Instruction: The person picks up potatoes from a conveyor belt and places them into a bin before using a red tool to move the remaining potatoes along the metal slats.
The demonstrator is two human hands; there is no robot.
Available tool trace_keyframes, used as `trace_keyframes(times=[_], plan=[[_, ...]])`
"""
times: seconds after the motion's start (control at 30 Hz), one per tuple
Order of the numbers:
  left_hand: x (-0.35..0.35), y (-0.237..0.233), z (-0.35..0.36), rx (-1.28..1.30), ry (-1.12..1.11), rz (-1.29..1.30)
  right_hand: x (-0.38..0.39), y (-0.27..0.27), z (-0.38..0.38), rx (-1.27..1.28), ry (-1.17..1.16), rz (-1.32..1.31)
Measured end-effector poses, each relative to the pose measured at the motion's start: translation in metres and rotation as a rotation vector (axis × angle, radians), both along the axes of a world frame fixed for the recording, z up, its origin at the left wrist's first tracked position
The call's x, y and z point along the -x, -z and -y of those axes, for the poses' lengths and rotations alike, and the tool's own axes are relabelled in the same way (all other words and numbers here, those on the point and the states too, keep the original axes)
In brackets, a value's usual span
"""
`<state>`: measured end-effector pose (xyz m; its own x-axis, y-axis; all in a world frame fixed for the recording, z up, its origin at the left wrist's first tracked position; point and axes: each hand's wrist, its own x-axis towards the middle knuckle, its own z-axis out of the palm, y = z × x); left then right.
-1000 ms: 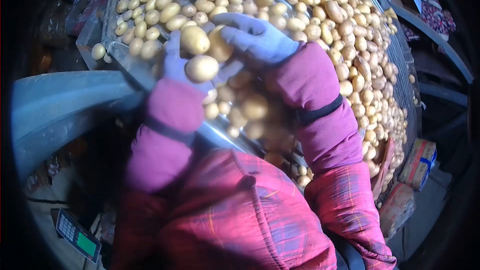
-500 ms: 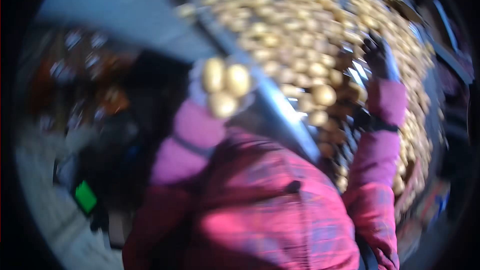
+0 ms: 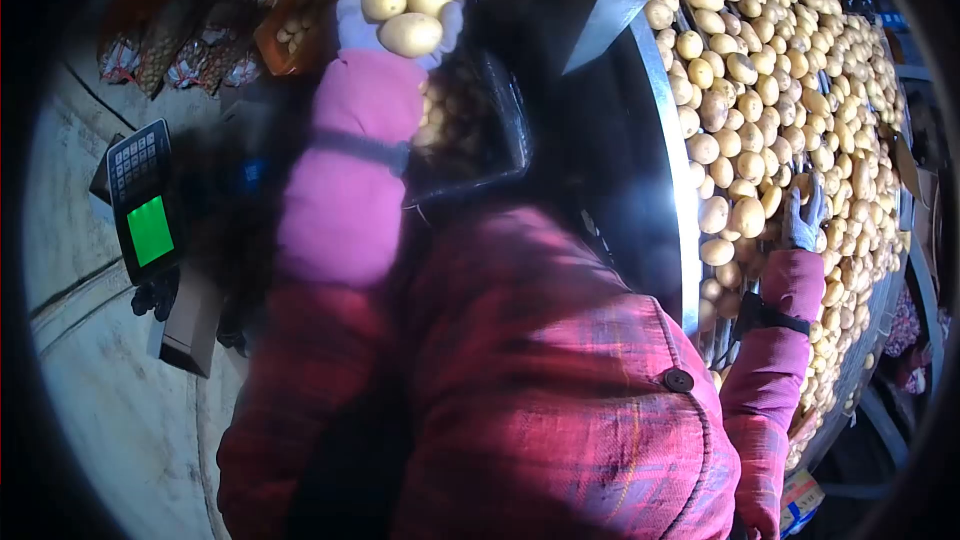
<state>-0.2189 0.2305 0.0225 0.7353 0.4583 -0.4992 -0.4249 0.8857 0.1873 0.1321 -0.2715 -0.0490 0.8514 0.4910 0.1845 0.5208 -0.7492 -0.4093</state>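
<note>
My left hand [image 3: 357, 28], in a pale glove, cradles three potatoes [image 3: 410, 34] at upper left. Below and beside it is a dark-lined container [image 3: 515, 130] with potatoes inside, partly hidden by my pink sleeve. At the right, my gloved right hand [image 3: 806, 219] reaches in among the many loose potatoes [image 3: 745, 135] spread over a wide sorting surface. Its fingers and thumb are curled around a potato [image 3: 803, 184], which is partly covered by them.
A metal rim [image 3: 672, 170] borders the potato surface, and a grey metal panel [image 3: 625, 0] juts in above. A scale display [image 3: 148, 210] with a green screen stands at left. Behind it are filled net bags [image 3: 205, 50] and an orange crate [image 3: 282, 15] holding potatoes.
The view has turned to the left and sharpened. My left hand has carried its three potatoes away from the metal rim to above the dark-lined container. My right hand remains among the loose potatoes.
</note>
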Motion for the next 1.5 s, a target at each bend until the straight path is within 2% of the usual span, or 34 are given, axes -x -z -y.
trace_keyframes(times=[0.07,0.1,0.17,0.2,0.37,0.53,0.63,0.7,0.77,0.8,0.83,0.87,0.93,0.97,1.03,1.1,1.13,1.17,1.23,1.3,1.33,1.37,1.4,1.43,1.5], plan=[[0.004,0.029,-0.011,-0.203,-0.239,-0.209,0.0,0.002,0.001,0.002,-0.002,0.016],[0.003,0.034,-0.012,-0.206,-0.237,-0.204,-0.001,0.003,0.001,0.005,-0.003,0.03],[0.005,0.046,-0.013,-0.098,-0.465,-0.344,0.0,0.005,0.002,0.021,0.002,0.044],[0.008,0.055,-0.013,-0.044,-0.5,-0.241,-0.001,0.005,0.003,0.037,0.007,0.064],[0.014,0.08,-0.032,0.057,-0.65,-0.332,-0.004,0.009,0.002,0.027,-0.023,0.086],[0.015,0.084,-0.04,0.077,-0.656,-0.314,-0.004,0.011,0.002,0.053,-0.019,0.127],[0.0,0.053,-0.054,-0.014,-0.589,-0.281,-0.011,0.017,0.008,0.059,-0.032,0.12],[-0.013,0.003,-0.054,-0.073,-0.533,-0.224,-0.011,0.018,0.007,0.038,0.013,0.102],[0.014,-0.081,-0.039,0.212,0.229,0.599,-0.017,0.026,0.015,0.043,0.0,0.119],[0.011,-0.121,-0.017,0.02,-0.02,0.554,-0.024,0.033,0.021,0.044,0.015,0.119],[0.019,-0.146,-0.026,-0.245,-0.129,0.561,-0.023,0.031,0.02,0.043,0.009,0.105],[0.024,-0.184,-0.032,-0.312,0.304,0.61,-0.025,0.033,0.023,0.063,-0.004,0.125],[0.034,-0.226,-0.008,-0.306,0.246,0.653,-0.023,0.031,0.021,0.069,-0.004,0.122],[0.04,-0.235,0.0,-0.288,0.179,0.707,-0.029,0.035,0.022,0.041,-0.058,0.149],[0.038,-0.239,0.01,-0.336,0.197,0.665,-0.035,0.042,0.031,0.102,-0.024,0.17],[0.032,-0.237,0.013,-0.377,0.215,0.631,-0.028,0.017,0.023,0.154,0.011,-0.007],[0.029,-0.232,0.011,-0.366,0.27,0.647,-0.023,-0.004,0.015,0.174,0.078,-0.187],[0.024,-0.229,0.011,-0.357,0.322,0.665,-0.036,0.006,0.029,0.11,-0.027,0.043],[0.014,-0.224,0.012,-0.33,0.311,0.719,0.016,-0.055,-0.031,-0.302,-0.046,-0.127],[-0.004,-0.22,0.019,-0.254,0.313,0.794,0.099,-0.129,-0.112,-0.306,-0.149,-0.299],[-0.014,-0.217,0.025,-0.215,0.319,0.833,0.13,-0.143,-0.141,-0.31,-0.203,-0.543],[-0.024,-0.215,0.033,-0.177,0.325,0.874,0.153,-0.155,-0.173,-0.216,-0.613,-0.605],[-0.036,-0.211,0.046,-0.18,0.21,0.912,0.18,-0.178,-0.204,-0.386,-0.687,-1.4],[-0.05,-0.215,0.065,-0.075,0.169,0.955,0.205,-0.155,-0.231,-0.537,-0.85,-1.296],[-0.055,-0.211,0.069,-0.284,0.267,0.731,0.244,-0.153,-0.274,-0.964,-0.998,-1.77]])
